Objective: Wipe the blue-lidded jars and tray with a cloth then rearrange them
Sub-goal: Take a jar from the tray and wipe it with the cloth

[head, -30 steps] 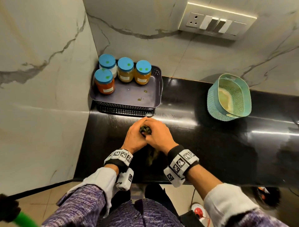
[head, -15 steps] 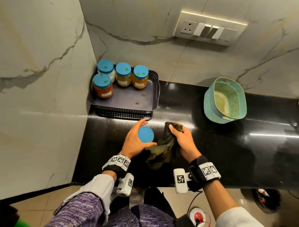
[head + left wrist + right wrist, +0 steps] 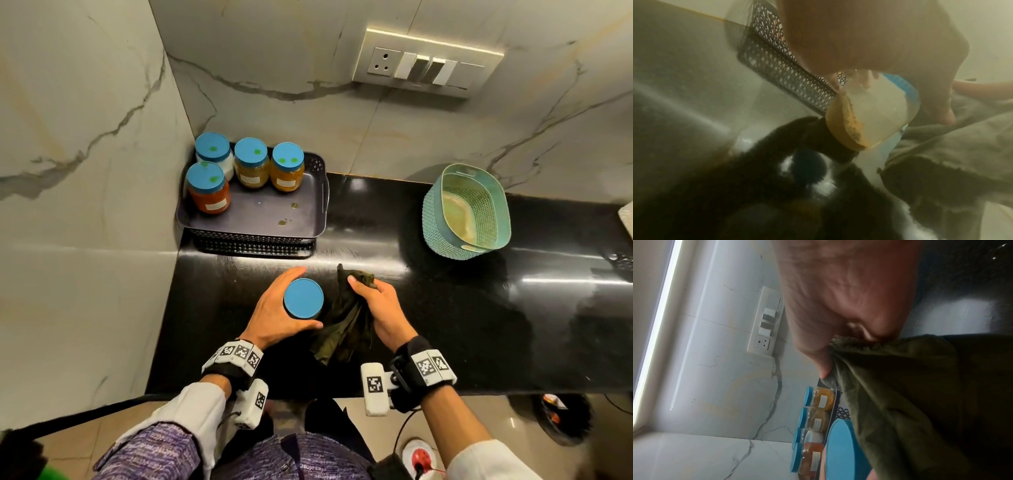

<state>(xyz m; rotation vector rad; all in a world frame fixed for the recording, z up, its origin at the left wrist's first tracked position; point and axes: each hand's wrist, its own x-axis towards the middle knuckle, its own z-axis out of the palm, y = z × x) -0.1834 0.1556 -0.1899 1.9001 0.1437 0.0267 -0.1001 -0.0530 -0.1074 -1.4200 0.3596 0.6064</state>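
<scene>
My left hand (image 3: 274, 308) grips a blue-lidded jar (image 3: 303, 297) above the black counter, fingers and thumb curled round its glass body (image 3: 875, 113), which holds a little tan paste. Right beside it my right hand (image 3: 373, 305) pinches a dark olive cloth (image 3: 342, 329) that hangs down to the counter (image 3: 910, 394). Several more blue-lidded jars (image 3: 246, 168) stand at the back left of the dark tray (image 3: 298, 233) in the corner. The tray floor shows a few small yellowish spots.
A teal perforated basket (image 3: 467, 210) lies on the counter (image 3: 445, 325) to the right. Marble walls close the left and back sides, with a switch panel (image 3: 428, 65) on the back wall. The counter's front edge runs just beneath my wrists.
A second ago both hands were clasped together around the jar with the cloth. They have since parted: the right hand drew the cloth off to the right, baring the blue lid.
</scene>
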